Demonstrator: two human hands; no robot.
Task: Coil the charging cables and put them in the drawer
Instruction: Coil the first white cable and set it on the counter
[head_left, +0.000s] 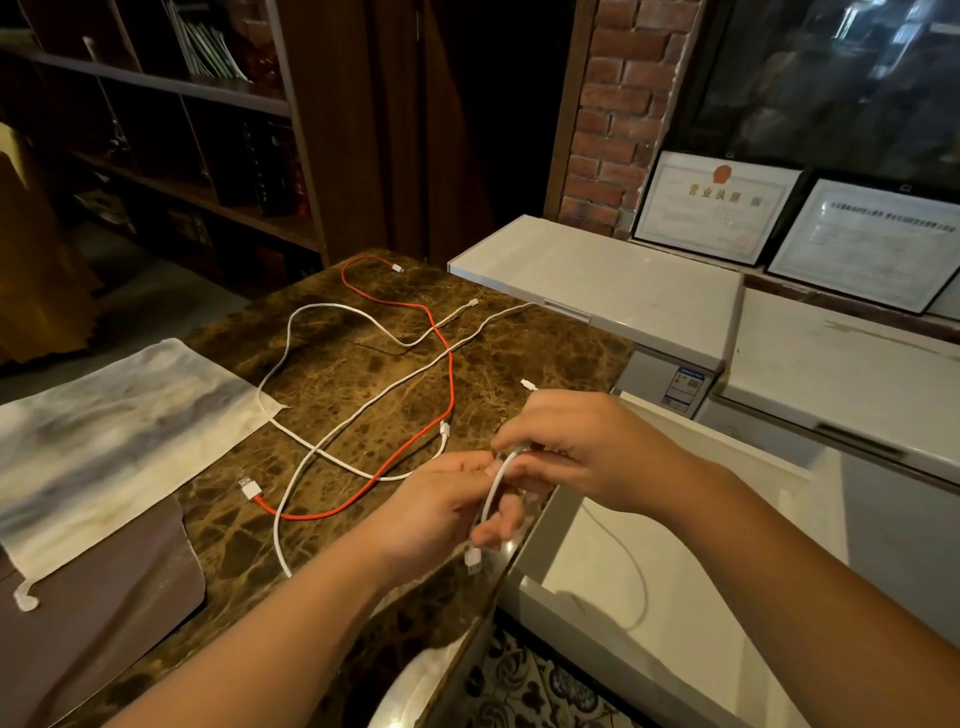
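Hands (511, 475) are closed on a white cable (492, 493) at centre frame. Red cable (451, 384) is left sprawled across the table (332, 374).

A pale cloth (104, 431) lies over the table's (332, 374) left edge. Beyond the far right corner stand two white chest freezers (613, 280), with two framed certificates (719, 205) leaning behind; dark bookshelves (171, 130) stand beyond.

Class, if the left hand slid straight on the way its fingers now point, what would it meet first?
Probably the right hand: the left hand points rightward at it, both gripping the thin white charging cable. Depth is unclear.
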